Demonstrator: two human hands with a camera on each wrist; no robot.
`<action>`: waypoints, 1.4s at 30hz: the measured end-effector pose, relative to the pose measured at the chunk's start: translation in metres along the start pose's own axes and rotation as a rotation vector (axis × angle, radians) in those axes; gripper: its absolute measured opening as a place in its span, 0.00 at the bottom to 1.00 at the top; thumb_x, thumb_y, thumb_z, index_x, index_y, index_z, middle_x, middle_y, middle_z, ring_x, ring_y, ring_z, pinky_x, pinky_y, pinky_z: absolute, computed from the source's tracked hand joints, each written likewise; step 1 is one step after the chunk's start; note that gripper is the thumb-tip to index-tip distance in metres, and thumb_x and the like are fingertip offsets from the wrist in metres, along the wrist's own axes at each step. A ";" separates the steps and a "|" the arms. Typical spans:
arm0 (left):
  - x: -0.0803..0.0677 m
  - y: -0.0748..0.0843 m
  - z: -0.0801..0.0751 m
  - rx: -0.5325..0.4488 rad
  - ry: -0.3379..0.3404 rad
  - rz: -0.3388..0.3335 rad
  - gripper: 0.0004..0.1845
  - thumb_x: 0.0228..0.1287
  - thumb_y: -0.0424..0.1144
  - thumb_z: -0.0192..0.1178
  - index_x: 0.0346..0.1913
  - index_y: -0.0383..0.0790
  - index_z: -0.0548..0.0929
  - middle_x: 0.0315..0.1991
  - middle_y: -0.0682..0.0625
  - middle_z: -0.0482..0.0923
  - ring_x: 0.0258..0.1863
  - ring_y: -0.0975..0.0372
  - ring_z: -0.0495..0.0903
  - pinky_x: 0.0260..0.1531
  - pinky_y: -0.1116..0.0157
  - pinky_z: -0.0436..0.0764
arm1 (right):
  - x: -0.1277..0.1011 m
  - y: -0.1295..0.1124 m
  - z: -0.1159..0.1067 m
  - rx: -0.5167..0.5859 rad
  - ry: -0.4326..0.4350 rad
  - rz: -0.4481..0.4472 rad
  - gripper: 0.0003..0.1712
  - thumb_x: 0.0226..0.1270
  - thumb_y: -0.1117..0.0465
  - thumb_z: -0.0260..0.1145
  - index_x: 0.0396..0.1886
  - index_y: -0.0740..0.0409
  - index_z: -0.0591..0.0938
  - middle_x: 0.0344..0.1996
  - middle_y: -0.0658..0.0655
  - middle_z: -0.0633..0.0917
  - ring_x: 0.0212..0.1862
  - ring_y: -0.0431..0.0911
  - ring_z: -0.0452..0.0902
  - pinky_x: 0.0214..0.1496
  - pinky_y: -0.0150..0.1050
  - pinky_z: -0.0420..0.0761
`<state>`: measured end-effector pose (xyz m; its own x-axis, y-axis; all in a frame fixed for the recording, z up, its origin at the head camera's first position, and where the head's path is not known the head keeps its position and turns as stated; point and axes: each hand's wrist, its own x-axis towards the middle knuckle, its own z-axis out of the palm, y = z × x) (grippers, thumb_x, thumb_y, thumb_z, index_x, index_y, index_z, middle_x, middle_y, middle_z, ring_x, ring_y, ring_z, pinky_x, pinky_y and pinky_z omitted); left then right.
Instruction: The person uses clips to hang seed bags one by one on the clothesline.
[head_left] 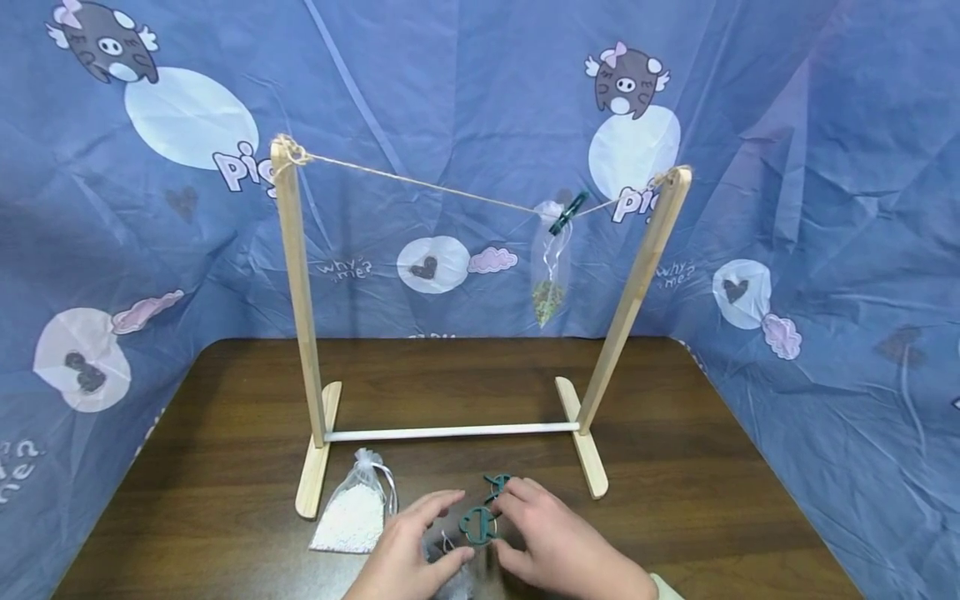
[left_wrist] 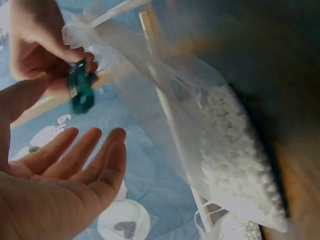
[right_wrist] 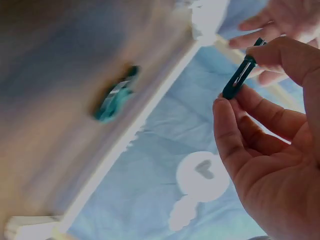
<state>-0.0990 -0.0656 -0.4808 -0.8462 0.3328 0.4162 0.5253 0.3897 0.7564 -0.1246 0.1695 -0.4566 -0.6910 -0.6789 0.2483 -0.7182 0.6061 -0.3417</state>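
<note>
Two hands work just in front of the wooden drying rack (head_left: 450, 431): right hand (head_left: 555, 542) pinches a dark-green plastic clothespin (head_left: 477, 525), left hand (head_left: 408, 546) lies open-fingered beside it, so pegging seemingly needs a pouch gathered first.

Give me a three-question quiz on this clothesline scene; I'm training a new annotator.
1. True or false: the right hand pinches a green clip.
2. What hangs clipped to the string? A) a sock B) a small bag of greenish bits C) a key
3. Fill in: the pouch of white beads lies beside the rack's ___ foot, as the head camera sees it.

Key: 1 true; 2 B; 3 left.
</note>
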 end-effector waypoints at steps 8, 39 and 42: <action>0.001 0.006 0.000 0.057 -0.005 0.167 0.31 0.51 0.32 0.79 0.60 0.36 0.82 0.54 0.49 0.83 0.50 0.57 0.83 0.47 0.56 0.83 | 0.003 -0.019 -0.009 0.073 0.052 -0.071 0.15 0.60 0.62 0.74 0.47 0.54 0.83 0.44 0.44 0.77 0.45 0.37 0.75 0.48 0.28 0.77; -0.001 -0.002 -0.018 0.035 0.172 0.412 0.24 0.56 0.40 0.78 0.51 0.28 0.86 0.40 0.47 0.86 0.40 0.60 0.85 0.45 0.70 0.81 | 0.008 -0.016 -0.014 0.277 0.274 -0.305 0.22 0.60 0.64 0.78 0.52 0.57 0.81 0.40 0.44 0.78 0.40 0.37 0.76 0.43 0.27 0.78; -0.001 -0.004 -0.021 0.024 0.180 0.421 0.22 0.56 0.39 0.78 0.49 0.28 0.87 0.40 0.47 0.87 0.39 0.59 0.85 0.43 0.70 0.82 | 0.008 -0.016 -0.015 0.300 0.267 -0.302 0.23 0.59 0.65 0.79 0.53 0.57 0.82 0.41 0.44 0.79 0.40 0.36 0.76 0.42 0.27 0.79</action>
<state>-0.1017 -0.0857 -0.4734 -0.5599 0.3124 0.7674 0.8267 0.2731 0.4919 -0.1202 0.1607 -0.4359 -0.4805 -0.6523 0.5862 -0.8616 0.2262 -0.4544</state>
